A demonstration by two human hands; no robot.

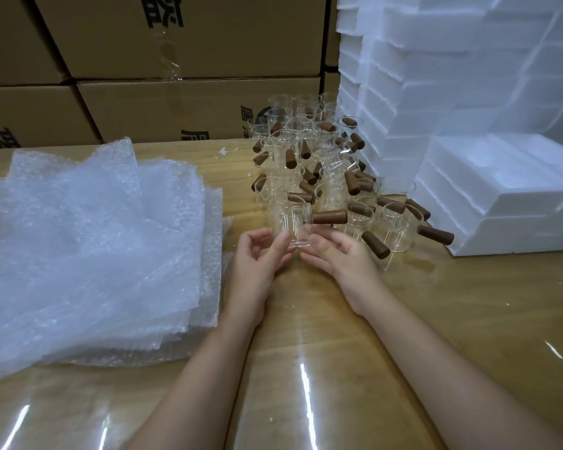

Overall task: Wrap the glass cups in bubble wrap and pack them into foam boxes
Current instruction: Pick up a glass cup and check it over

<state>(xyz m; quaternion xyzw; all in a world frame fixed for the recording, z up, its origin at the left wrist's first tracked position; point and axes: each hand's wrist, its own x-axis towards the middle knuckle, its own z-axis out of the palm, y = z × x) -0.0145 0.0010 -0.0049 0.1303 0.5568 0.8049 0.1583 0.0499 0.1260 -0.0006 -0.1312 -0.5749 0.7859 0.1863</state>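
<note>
Both hands hold one clear glass cup [294, 224] with a brown wooden handle pointing right, just above the table's middle. My left hand [260, 254] pinches its lower left side with curled fingers. My right hand [340, 254] grips its base from the right. Behind it stands a crowd of several more glass cups [319, 164] with wooden handles. A thick pile of bubble wrap sheets [91, 248] lies to the left. White foam boxes [501, 196] sit at the right, the nearest one open on top.
Tall stacks of foam boxes [452, 60] rise at the back right. Brown cardboard cartons [176, 60] form a wall behind the table. The wooden table [338, 368] is covered in glossy clear film.
</note>
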